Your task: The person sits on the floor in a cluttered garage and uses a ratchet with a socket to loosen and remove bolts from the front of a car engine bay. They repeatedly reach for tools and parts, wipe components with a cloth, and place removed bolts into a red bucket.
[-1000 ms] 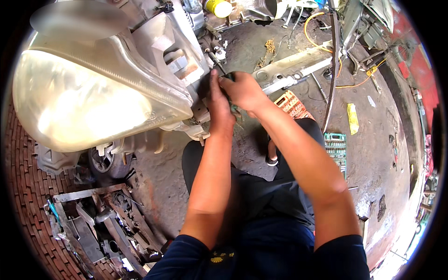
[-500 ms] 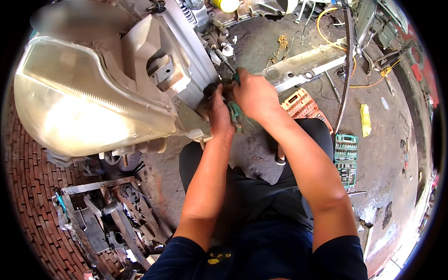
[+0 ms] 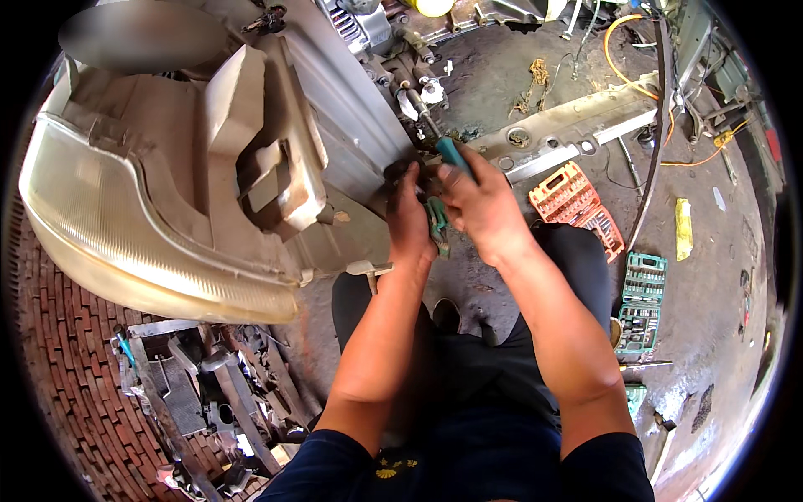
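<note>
My right hand [image 3: 489, 205] is closed around a teal-handled tool [image 3: 454, 157] with a straight metal shaft pointing up and left, toward greasy metal parts. Just left of it, my left hand [image 3: 410, 222] is raised with its fingers up against a dark part [image 3: 400, 171] at the lower end of a grey metal panel [image 3: 355, 100]. What those fingers grip is hidden in shadow. A green object [image 3: 437, 219] hangs between the two hands; its kind is unclear. On the left, a large vehicle headlight [image 3: 125, 226] with a cloudy lens stands close to my left forearm.
An orange socket-set case [image 3: 577, 205] and a teal one [image 3: 644, 293] lie unfolded on the floor at right. A long metal beam [image 3: 577, 125] lies beyond my hands. A yellow packet [image 3: 684, 230] is farther right. Scrap parts [image 3: 209, 385] are piled lower left by brick paving [image 3: 63, 368].
My right hand has turned, and the tool's teal handle shows more. My view has shifted, so the floor items sit farther right and the headlight appears tilted. Both hands remain beside the panel.
</note>
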Demonstrator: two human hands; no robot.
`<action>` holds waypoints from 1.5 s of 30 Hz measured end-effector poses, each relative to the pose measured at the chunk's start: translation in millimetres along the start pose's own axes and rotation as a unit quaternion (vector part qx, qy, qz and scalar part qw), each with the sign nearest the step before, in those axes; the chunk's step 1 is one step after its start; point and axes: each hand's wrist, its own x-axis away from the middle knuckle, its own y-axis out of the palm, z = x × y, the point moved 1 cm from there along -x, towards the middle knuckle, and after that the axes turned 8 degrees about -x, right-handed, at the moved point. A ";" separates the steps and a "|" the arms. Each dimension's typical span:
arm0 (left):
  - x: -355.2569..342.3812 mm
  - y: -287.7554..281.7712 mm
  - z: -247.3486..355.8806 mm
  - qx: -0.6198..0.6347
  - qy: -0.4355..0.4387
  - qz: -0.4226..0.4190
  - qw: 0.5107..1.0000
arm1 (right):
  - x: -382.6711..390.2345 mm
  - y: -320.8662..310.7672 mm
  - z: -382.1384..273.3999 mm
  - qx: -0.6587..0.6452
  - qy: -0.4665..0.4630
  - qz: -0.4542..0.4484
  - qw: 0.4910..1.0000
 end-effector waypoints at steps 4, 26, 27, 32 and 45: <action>-14.7 -10.0 -9.8 -0.016 0.029 -0.023 0.999 | 14.8 11.4 -9.0 0.556 -0.267 0.033 0.787; -15.2 -10.8 -8.4 -0.039 0.047 -0.024 0.998 | 8.0 12.8 -12.3 0.685 -0.257 0.115 0.672; -13.1 -7.1 -6.5 -0.038 0.046 -0.026 0.998 | 8.5 11.9 -15.0 0.677 -0.278 0.105 0.673; -7.4 -5.2 -4.5 -0.062 0.007 -0.024 0.998 | 19.3 18.7 -12.1 -0.053 0.008 0.004 0.999; -11.8 0.4 -6.5 -0.062 0.061 -0.012 0.996 | 3.9 3.1 -3.5 0.573 -0.296 0.062 0.762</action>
